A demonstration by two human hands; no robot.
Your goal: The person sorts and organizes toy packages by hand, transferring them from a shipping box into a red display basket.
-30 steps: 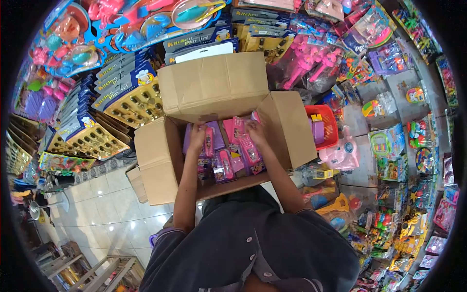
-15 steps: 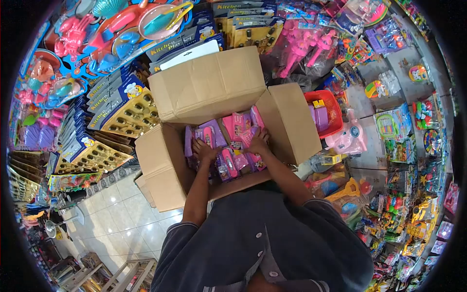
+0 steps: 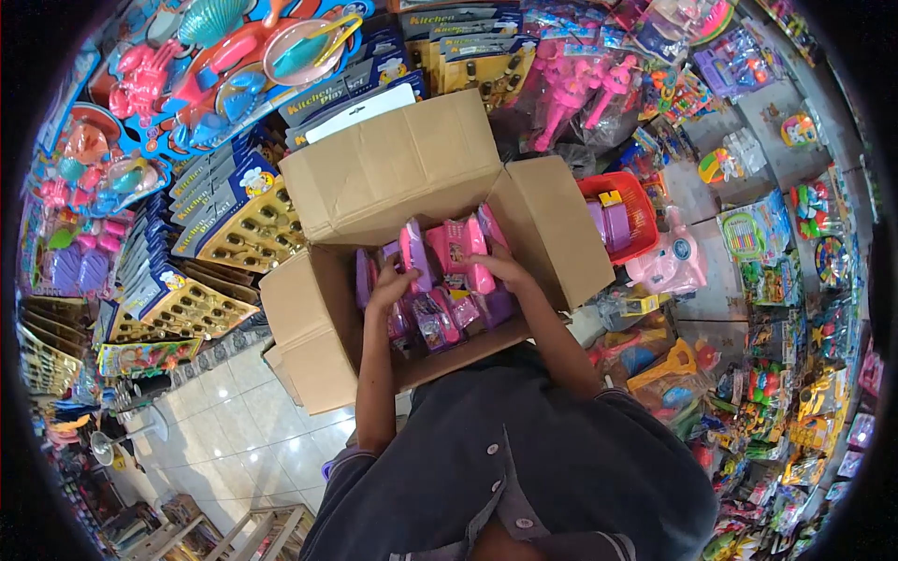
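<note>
An open cardboard box (image 3: 309, 327) stands in front of me, its flaps spread wide. It is full of pink and purple packaged toys (image 3: 440, 313). My left hand (image 3: 391, 285) grips a purple toy pack (image 3: 412, 251) and holds it tilted up out of the pile. My right hand (image 3: 500, 269) grips a pink toy pack (image 3: 460, 245), also raised above the others. Both forearms reach down into the box.
Stacked kitchen play sets (image 3: 238, 210) lie left of the box. A red basket (image 3: 622, 220) and a pink toy (image 3: 666, 266) sit to its right. Packaged toys cover the shelves all around. White floor tiles (image 3: 243, 425) show at lower left.
Both hands were pressed down among the packs; now each has closed on a pack and lifted it up toward the far flap.
</note>
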